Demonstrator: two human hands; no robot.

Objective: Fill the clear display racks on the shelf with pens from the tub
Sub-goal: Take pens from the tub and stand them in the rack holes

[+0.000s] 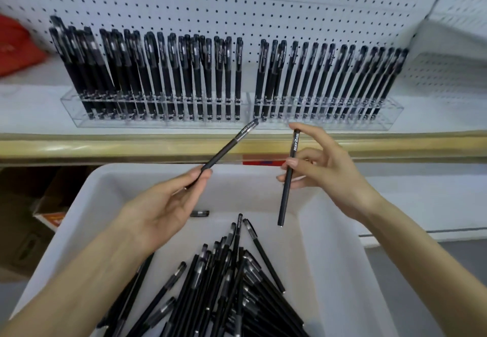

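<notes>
Two clear display racks stand side by side on the white shelf, the left rack [79,115] and the right rack [390,119], both lined with upright black pens. My left hand [163,205] pinches a black pen [226,149] by its lower end, the capped tip pointing up right at the gap between the racks. My right hand [329,170] holds another black pen [288,178] nearly upright between thumb and fingers. Below both hands sits the white tub [329,244] with a heap of several black pens [224,284].
White pegboard [237,2] backs the shelf, whose front edge has a tan strip [105,144]. A red object [15,49] lies at the shelf's far left. Cardboard boxes [34,205] sit low on the left, beside the tub.
</notes>
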